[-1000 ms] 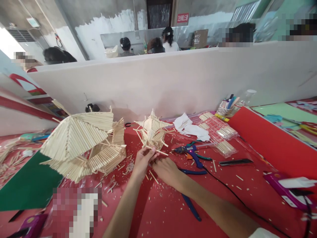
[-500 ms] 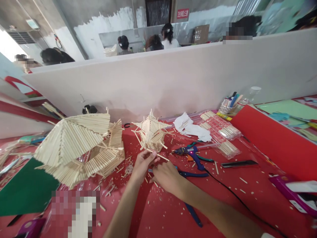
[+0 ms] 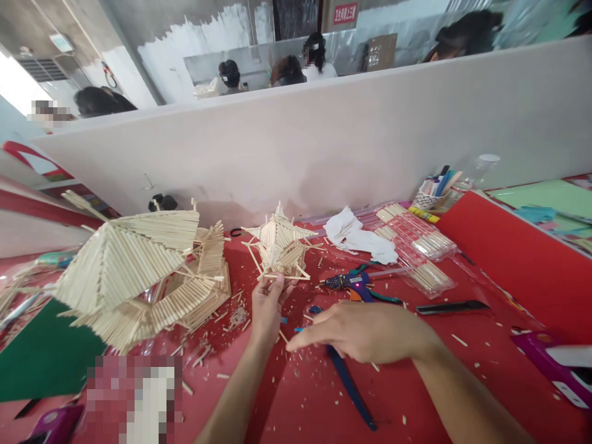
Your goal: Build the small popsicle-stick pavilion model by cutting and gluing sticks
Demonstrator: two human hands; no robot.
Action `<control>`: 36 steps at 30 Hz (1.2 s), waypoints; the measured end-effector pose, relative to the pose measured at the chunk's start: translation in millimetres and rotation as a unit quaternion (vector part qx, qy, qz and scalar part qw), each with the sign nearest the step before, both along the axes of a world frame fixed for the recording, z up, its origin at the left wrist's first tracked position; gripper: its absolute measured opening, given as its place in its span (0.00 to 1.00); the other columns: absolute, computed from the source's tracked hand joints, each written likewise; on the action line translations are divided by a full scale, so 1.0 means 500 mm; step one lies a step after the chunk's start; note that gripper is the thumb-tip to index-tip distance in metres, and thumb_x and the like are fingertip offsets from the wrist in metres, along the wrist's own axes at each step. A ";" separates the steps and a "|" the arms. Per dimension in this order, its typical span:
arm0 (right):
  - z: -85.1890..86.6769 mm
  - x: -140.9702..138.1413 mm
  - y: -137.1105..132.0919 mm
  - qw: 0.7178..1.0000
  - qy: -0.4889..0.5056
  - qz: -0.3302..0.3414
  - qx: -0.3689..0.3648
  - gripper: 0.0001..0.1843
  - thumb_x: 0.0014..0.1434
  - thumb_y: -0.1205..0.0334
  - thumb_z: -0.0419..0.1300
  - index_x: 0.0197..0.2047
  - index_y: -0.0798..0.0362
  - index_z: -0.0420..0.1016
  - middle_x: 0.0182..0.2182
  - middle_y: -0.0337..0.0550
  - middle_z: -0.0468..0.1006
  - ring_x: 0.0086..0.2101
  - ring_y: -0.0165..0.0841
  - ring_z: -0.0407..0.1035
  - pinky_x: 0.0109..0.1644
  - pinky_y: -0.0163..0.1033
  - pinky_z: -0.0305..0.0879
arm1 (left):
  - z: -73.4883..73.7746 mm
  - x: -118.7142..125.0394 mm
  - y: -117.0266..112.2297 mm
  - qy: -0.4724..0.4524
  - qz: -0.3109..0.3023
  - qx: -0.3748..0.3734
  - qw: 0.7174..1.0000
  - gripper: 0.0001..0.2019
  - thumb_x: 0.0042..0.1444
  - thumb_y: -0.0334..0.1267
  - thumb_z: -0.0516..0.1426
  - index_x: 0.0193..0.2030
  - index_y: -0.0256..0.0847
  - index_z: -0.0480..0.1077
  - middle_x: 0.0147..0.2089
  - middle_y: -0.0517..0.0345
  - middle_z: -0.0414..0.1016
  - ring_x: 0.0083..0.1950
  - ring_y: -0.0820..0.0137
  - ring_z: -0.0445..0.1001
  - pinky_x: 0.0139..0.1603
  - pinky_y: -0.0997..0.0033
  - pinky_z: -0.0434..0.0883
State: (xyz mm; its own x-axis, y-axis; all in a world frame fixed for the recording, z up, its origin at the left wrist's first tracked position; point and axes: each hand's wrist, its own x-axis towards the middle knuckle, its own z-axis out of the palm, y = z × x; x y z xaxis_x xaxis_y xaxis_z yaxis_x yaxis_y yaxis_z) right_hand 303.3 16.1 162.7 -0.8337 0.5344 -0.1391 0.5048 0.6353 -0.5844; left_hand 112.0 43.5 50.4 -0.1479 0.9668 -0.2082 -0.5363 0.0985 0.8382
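Note:
My left hand [image 3: 269, 303] pinches a thin wooden stick [image 3: 296, 277] and holds it level along the front of a small star-shaped stick model [image 3: 280, 240]. Whether the stick touches the model I cannot tell. Over blue-handled pliers [image 3: 348, 388] hovers my right hand [image 3: 365, 331], its index finger stretched to the left and its other fingers partly hidden underneath. It covers one handle of the pliers. Just beyond that hand lies a blue glue gun [image 3: 354, 282] with a small light lit.
A larger stick-built pavilion [image 3: 134, 265] stands at left. Bagged sticks [image 3: 419, 234], crumpled white tissue [image 3: 356, 237], a black cutter [image 3: 452, 306] and a red board [image 3: 518, 265] lie right. Stick scraps litter the red table [image 3: 300, 413]. Behind rises a white partition [image 3: 277, 154], with people beyond.
My right hand has left the stick and moved right, over the pliers. My left hand has brought the stick up against or close to the small model's front. The view has shifted slightly.

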 end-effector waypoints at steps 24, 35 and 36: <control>-0.066 0.074 0.093 0.854 0.438 -0.107 -0.260 0.16 0.71 0.53 0.57 0.56 0.53 0.71 0.44 0.51 0.83 0.31 0.29 0.75 0.34 0.35 0.71 | -0.002 0.016 -0.002 -0.001 0.035 0.003 0.999 0.19 0.43 0.47 0.74 0.37 0.38 0.77 0.37 0.57 0.82 0.41 0.69 0.82 0.50 0.69 0.77; -0.091 0.032 0.120 0.870 0.400 -0.259 -0.129 0.15 0.65 0.50 0.61 0.44 0.53 0.80 0.23 0.34 0.73 0.23 0.26 0.64 0.26 0.32 0.61 | -0.001 0.017 -0.001 0.002 0.048 -0.001 0.999 0.20 0.40 0.47 0.74 0.36 0.38 0.76 0.37 0.58 0.81 0.40 0.69 0.81 0.49 0.69 0.76; -0.090 0.030 0.120 0.875 0.387 -0.270 -0.110 0.14 0.64 0.50 0.62 0.42 0.52 0.81 0.23 0.35 0.72 0.24 0.27 0.64 0.27 0.33 0.62 | -0.001 0.017 -0.001 0.005 0.049 -0.002 0.999 0.21 0.40 0.47 0.74 0.36 0.38 0.76 0.38 0.57 0.81 0.41 0.69 0.81 0.49 0.69 0.76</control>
